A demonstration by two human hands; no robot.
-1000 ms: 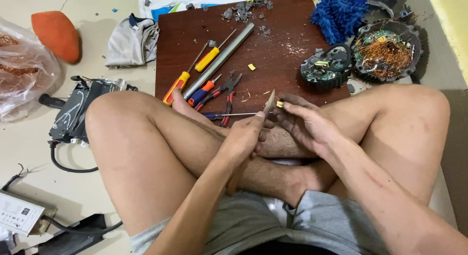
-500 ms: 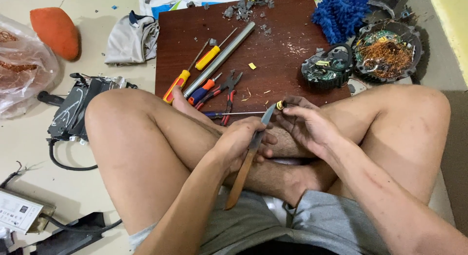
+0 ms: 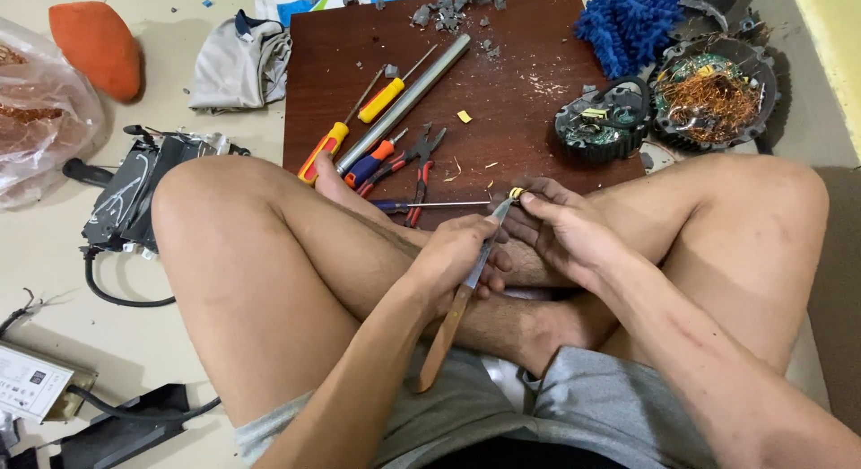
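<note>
- left hand (image 3: pixel 453 258) is clamping round a knife (image 3: pixel 459 294) w/ wooden handle, blade tip reaching up to the small yellow part (image 3: pixel 517 193).
- right hand (image 3: pixel 560 227) is pinching that part tight btwn fingertips, held over the crossed legs, just at the near edge of the brown board (image 3: pixel 529 101).
- judging: blade should be working away from the fingers, short shallow strokes, part braced vs the shin.
- farther out, screwdrivers (image 3: pixel 354 133), pliers (image 3: pixel 420 169) & a metal tube (image 3: pixel 408 101) are lying on the board; copper-wound motor (image 3: pixel 713 97) is sitting beyond the right knee.
</note>
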